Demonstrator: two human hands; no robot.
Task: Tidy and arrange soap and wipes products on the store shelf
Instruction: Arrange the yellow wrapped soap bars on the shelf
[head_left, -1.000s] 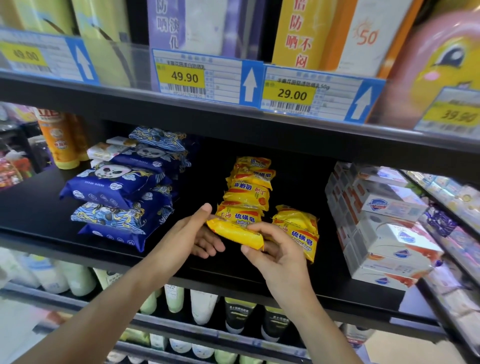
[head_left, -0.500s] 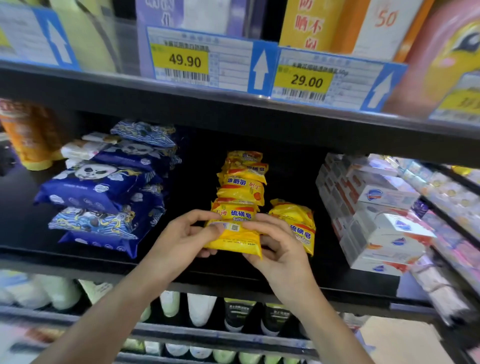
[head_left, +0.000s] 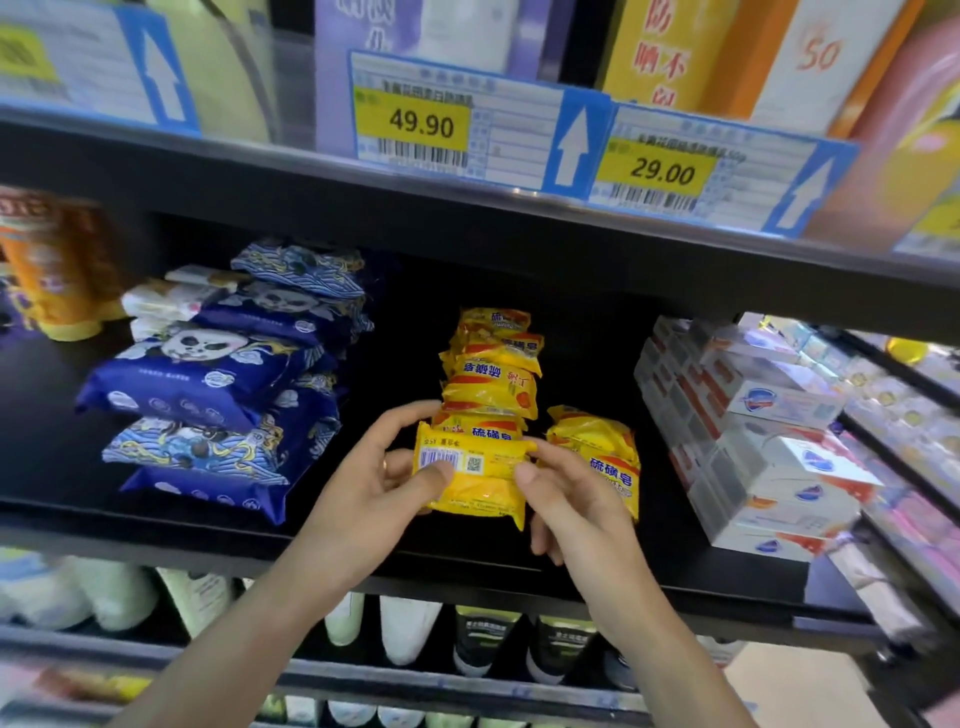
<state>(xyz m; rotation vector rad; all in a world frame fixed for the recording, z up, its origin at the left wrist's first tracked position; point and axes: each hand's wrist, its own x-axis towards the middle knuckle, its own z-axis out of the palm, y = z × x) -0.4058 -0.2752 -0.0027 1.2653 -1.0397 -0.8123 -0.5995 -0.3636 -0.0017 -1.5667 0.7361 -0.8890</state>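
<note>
While both hands, left (head_left: 374, 483) and right (head_left: 566, 493), grip one yellow soap pack (head_left: 470, 475): facing step; next, seat it fronting the soap row (head_left: 491, 369).

Both forearms bare, reaching up & fwd from bottom of view, converging at centre; left hand (head_left: 387, 483) thumb across near face, fingers curled behind left end of a yellow soap pack (head_left: 470, 480); right hand (head_left: 569, 499) pinching its right end, thumb front, fingers curled under.

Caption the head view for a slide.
Both hands, left and right, hold a yellow soap pack before its shelf stack.
</note>
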